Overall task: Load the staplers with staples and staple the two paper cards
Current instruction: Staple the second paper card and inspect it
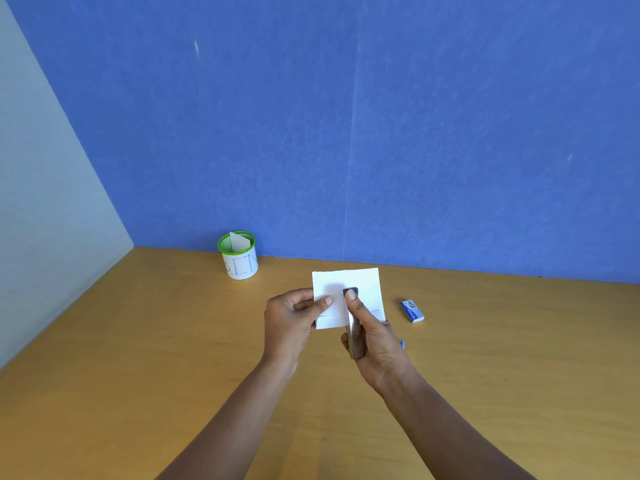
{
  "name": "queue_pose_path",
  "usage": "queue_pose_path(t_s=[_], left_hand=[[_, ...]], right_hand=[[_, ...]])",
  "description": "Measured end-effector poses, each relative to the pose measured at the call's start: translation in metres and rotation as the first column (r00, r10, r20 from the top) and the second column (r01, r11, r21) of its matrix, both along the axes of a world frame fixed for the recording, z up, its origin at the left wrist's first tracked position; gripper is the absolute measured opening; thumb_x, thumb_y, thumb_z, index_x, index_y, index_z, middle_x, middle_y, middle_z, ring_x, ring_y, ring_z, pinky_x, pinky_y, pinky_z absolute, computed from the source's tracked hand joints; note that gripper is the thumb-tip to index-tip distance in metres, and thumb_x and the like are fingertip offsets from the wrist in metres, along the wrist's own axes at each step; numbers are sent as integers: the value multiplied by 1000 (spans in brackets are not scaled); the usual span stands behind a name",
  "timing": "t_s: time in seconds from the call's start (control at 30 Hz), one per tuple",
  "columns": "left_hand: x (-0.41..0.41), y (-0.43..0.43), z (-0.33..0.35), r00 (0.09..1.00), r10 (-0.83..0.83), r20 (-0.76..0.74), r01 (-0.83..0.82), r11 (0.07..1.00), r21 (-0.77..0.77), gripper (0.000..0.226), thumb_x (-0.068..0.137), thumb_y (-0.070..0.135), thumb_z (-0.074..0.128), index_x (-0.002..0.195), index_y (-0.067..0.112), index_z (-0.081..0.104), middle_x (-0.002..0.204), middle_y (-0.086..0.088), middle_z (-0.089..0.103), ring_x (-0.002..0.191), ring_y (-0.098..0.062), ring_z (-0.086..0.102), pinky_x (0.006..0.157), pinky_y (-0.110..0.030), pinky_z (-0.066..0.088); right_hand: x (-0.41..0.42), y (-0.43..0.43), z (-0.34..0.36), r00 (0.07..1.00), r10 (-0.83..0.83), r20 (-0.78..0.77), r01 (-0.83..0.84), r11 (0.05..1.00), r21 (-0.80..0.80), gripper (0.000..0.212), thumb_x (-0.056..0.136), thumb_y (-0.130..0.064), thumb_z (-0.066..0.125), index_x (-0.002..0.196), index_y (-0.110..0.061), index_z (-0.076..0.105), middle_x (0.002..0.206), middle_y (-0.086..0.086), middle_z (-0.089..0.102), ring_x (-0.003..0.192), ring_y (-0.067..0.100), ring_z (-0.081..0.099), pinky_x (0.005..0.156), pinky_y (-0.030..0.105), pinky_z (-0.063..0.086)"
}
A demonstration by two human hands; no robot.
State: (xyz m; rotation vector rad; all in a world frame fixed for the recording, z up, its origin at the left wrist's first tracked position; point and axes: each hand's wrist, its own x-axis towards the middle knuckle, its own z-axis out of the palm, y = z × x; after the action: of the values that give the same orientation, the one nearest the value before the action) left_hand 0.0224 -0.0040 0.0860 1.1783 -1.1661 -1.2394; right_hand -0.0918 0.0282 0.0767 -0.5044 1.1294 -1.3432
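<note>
Looks like the stapling step. Left hand (291,317) pinches the paper cards (363,282) by their edge, and right hand (375,337) is wrapped round the stapler (354,336), its nose over the cards. Next up is probably a firm squeeze. Staple box (412,310) lies right of the hands on a wooden table (138,341), with a blue wall (346,133) beyond.

We count one white cylindrical pot with a green rim (240,266), and one pale slip of paper (239,242) standing in it. Right of that pot we count one square white paper card (367,285), though we cannot tell whether a second lies behind it. We also count one slim silver metal stapler (354,332), one small blue-and-white cardboard staple box (412,310), and two hands: left hand (289,320), right hand (375,341).
</note>
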Motion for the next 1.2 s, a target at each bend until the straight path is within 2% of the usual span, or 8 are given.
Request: queue_pose_path(t_s=[0.07,0.17,0.33,0.47,0.6,0.83,1.0,1.2], left_hand=[[-1,0,0,1000,-6,-13,6,1000,-8,14,78,13,72,88,3,73,82,-21,69,74,-24,57,70,-42,50],[-3,0,0,998,-50,-48,51,999,13,14,77,25,73,79,11,73,73,-9,63,71,-20,53,69,-33,42],[-9,0,1,978,-197,-73,203,974,97,34,66,43,77,87,16,75,90,4,74,87,-12,67,78,-26,45],[-13,0,2,961,-247,-125,262,958,121,52,45,49,85,87,21,74,94,4,75,90,-8,69,78,-24,47],[-17,0,0,959,-216,-185,245,959,146,57,39,47,83,89,21,72,93,3,75,90,-11,69,76,-25,48],[-18,1,0,941,-236,-242,282,943,175,50,45,32,81,91,17,70,87,4,75,80,-7,70,70,-23,50],[-16,-2,0,935,-257,-245,304,936,179,57,41,34,83,93,15,70,93,-1,75,96,-19,67,89,-33,50],[-16,-4,-3,927,-290,-238,336,925,178,53,45,34,83,92,14,71,95,-1,75,96,-18,68,92,-32,48]], right_hand=[[-1,1,1,1000,11,-13,-11,1000,-20,25,58,-45,72,68,-25,61,36,-13,35,36,5,30,60,21,36],[-2,2,2,999,32,-24,-33,998,-53,24,61,-43,70,73,-24,63,35,-14,45,31,2,36,55,20,36],[-1,1,1,999,26,-32,-28,998,-56,39,57,-43,74,89,-20,69,56,-11,60,46,3,49,50,19,37],[-1,2,3,999,-5,-33,4,1000,-31,34,74,-31,71,104,-13,67,72,-7,66,49,0,56,44,15,41],[-2,3,5,999,-18,-32,17,999,-44,27,74,-27,71,98,-15,68,64,-12,67,46,-1,56,41,13,41],[-4,3,6,999,-12,-53,8,997,-78,43,54,-35,74,92,-16,69,65,-13,69,52,-3,60,43,12,42],[-6,2,4,997,7,-71,-13,996,-85,31,60,-31,74,87,-18,69,62,-13,68,49,-3,59,41,11,41],[-10,1,1,996,23,-88,-28,998,-57,15,72,-24,72,85,-18,68,58,-14,65,46,-4,57,39,10,39]])
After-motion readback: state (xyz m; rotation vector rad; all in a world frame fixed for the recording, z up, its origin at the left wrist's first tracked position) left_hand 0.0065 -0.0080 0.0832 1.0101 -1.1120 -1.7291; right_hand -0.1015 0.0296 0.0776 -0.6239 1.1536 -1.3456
